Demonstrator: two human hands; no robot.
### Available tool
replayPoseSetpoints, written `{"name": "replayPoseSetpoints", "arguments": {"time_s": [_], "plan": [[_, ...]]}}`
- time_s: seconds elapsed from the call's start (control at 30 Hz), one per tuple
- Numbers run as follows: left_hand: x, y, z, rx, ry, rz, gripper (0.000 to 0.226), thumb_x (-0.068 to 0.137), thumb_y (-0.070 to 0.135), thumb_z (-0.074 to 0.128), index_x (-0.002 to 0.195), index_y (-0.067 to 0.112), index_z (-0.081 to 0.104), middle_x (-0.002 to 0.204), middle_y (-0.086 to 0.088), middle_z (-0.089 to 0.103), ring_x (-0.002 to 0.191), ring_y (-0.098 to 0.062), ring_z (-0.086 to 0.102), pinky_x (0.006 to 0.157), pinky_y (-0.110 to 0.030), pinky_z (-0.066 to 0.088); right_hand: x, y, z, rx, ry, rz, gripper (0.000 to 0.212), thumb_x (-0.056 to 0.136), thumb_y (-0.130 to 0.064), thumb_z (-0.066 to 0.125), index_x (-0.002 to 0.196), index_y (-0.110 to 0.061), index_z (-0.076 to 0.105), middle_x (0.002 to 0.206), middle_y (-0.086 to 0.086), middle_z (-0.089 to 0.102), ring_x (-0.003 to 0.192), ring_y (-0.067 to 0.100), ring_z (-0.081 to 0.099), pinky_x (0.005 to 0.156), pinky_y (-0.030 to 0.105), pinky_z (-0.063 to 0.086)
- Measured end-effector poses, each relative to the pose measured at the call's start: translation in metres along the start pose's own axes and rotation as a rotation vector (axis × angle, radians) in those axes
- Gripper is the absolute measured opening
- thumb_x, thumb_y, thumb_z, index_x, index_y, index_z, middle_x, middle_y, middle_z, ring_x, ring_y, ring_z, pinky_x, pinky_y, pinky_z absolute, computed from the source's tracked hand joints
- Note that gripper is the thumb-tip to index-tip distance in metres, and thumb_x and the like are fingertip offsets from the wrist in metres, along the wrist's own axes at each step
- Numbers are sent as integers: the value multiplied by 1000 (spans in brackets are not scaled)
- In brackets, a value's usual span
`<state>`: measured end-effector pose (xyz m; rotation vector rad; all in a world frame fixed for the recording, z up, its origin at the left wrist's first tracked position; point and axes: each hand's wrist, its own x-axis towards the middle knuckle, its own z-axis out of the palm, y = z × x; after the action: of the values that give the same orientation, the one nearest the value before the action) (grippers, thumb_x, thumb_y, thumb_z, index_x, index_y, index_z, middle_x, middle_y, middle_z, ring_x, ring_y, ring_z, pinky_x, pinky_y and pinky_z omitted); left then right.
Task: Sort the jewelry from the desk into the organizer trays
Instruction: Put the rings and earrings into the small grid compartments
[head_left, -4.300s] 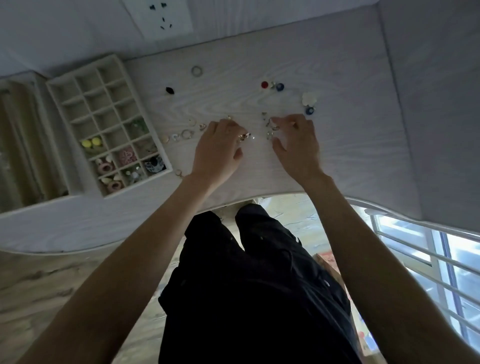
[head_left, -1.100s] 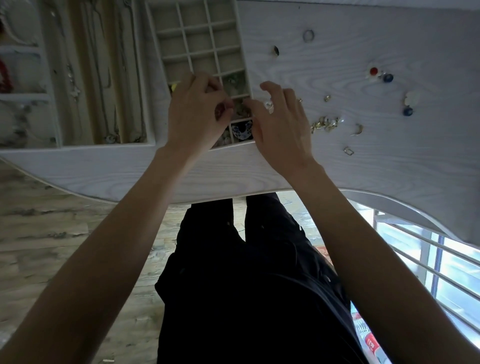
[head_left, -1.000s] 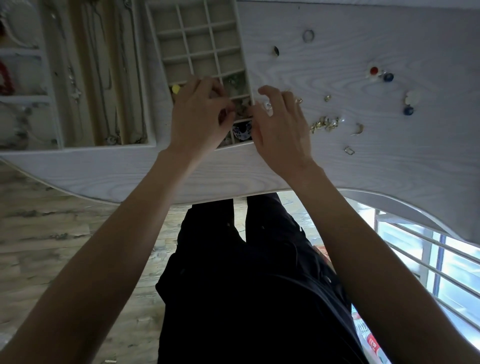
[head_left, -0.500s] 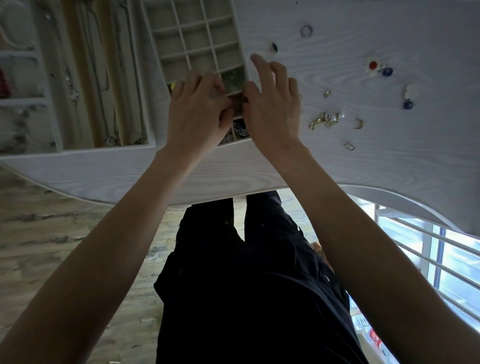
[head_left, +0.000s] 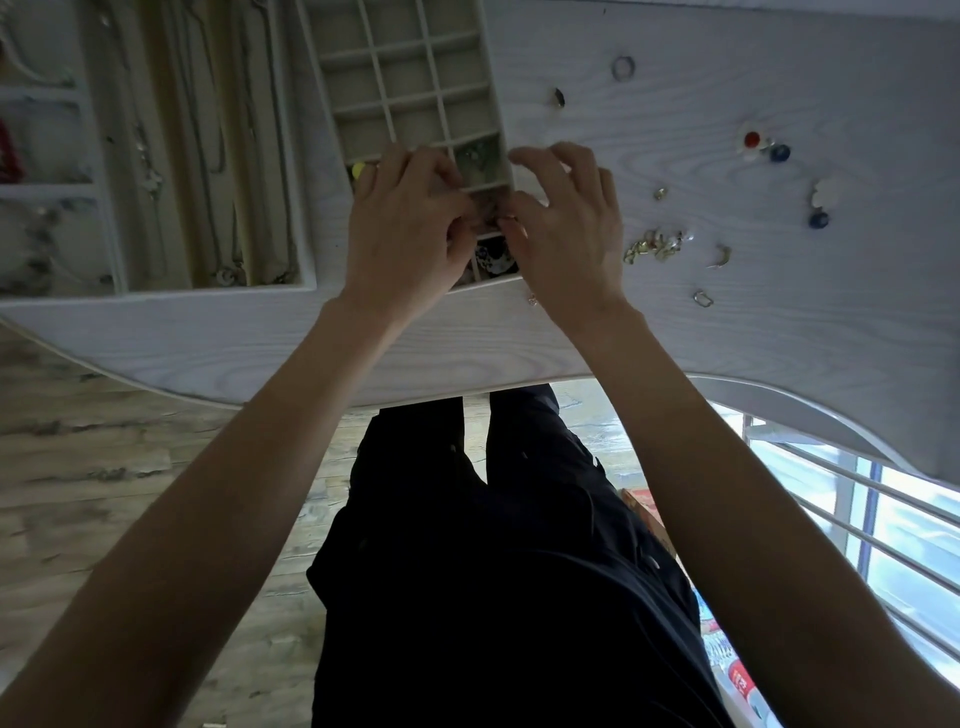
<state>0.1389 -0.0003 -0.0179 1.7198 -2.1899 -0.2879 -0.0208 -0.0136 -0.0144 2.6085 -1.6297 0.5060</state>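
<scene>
**Sorting partly done: both hands at the compartment tray**

Since half a second ago, the right hand (head_left: 569, 228) has curled its extended fingers. It meets the left hand (head_left: 408, 228) over the compartment tray (head_left: 405, 78), both pinching something small, unidentifiable. Near compartments hold pieces; gold cluster (head_left: 655, 247), ring (head_left: 623, 67) and beads (head_left: 779, 152) remain on the desk (head_left: 779, 338).

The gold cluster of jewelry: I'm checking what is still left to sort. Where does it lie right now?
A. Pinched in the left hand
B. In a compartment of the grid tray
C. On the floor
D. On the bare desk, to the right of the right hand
D: the gold cluster lies loose on the desk, to the right of the right hand and outside the grid tray.
</scene>
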Motion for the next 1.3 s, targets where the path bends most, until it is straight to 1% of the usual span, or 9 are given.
{"name": "replayPoseSetpoints", "arguments": {"time_s": [0.2,0.37,0.5,0.6,0.67,0.77,0.87,1.0,1.3], "plan": [[3,3,0,80,7,42,25,82,23,49,80,14,72,101,-3,63,96,-29,53,78,-33,29,-4,3,-2,13,-24,8,14,80,-20,66,69,-14,72,112,2,66,104,27,53,76,36,45],[5,2,-2,83,2,16,26,86,23,50,88,11,72,105,-6,62,99,-31,54,83,-39,37,-4,1,-4,10,-13,4,12,78,-16,65,68,-10,69,112,7,66,103,32,59,75,37,47],[5,-1,-5,52,55,4,23,85,21,49,85,14,71,103,-5,63,99,-29,56,84,-34,34,-5,0,-6,47,-4,39,6,78,-10,62,78,-9,67,115,11,64,105,34,58,76,37,46],[2,-6,-6,32,74,-21,20,83,19,52,84,16,71,103,-3,64,98,-27,55,84,-31,33,-6,0,-6,88,-53,24,16,78,-8,56,88,-12,68,123,14,59,111,36,54,79,40,46],[0,-8,-6,14,59,-19,20,84,21,52,87,18,72,105,-2,63,99,-27,53,85,-31,32,-6,0,-6,95,-81,11,17,80,-10,55,87,-13,69,125,14,58,112,36,53,81,41,47],[-2,-7,-6,5,27,27,22,85,25,53,89,20,74,106,-1,63,99,-26,53,84,-31,31,-7,3,-4,89,-111,22,15,82,-15,55,81,-12,69,125,12,58,113,36,53,82,41,45],[-5,-4,-4,11,48,73,18,84,25,57,82,17,73,102,-1,64,96,-26,54,83,-29,31,-7,5,-1,89,-123,35,15,83,-20,56,83,-14,70,125,12,58,114,35,52,83,40,44],[-8,-3,-3,16,83,90,16,85,25,60,79,19,74,100,3,65,96,-23,50,82,-32,34,-4,3,3,91,-107,84,9,79,-17,63,82,-10,68,120,13,61,111,35,54,80,40,46],[-6,-2,-2,19,14,46,21,85,26,56,83,19,75,105,1,64,101,-27,52,84,-37,37,1,-4,1,221,-133,166,13,74,-6,64,87,-10,68,119,14,60,110,36,54,77,41,48]]}}
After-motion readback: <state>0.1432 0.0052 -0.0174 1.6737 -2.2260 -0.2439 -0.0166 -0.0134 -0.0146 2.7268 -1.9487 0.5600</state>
